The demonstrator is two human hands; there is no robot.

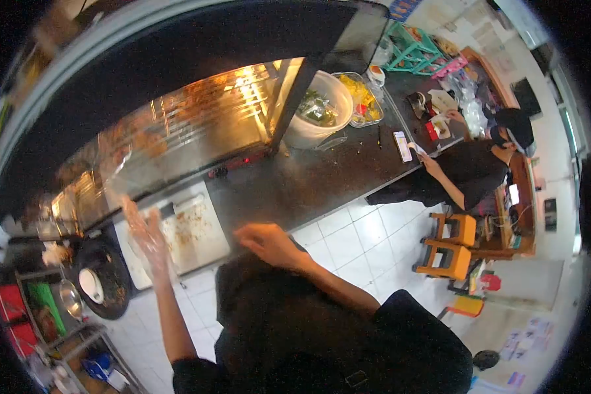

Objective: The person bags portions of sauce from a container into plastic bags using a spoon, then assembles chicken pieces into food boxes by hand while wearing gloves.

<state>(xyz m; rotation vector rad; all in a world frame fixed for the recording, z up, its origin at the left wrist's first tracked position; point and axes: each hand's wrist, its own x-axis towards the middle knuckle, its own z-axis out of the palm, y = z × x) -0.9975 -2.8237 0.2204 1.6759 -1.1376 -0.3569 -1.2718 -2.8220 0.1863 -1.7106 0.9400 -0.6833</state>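
My left hand (146, 240), in a clear plastic glove, is raised over the left part of a white cutting board (203, 246), fingers apart and nothing in it. Brown crumbs and a knife (188, 205) lie on the board. My bare right hand (269, 243) hovers by the counter's front edge, right of the board; its fingers are bent and partly hidden, and whether they hold anything does not show. Behind the board stands a lit glass display case (177, 131) with food inside.
A white bucket (315, 125) and a tray of yellow food (361, 98) stand on the dark counter (295, 180). At left is a black pan (111, 282). A co-worker (466, 171) in black leans at the right; orange stools (450, 256) stand below.
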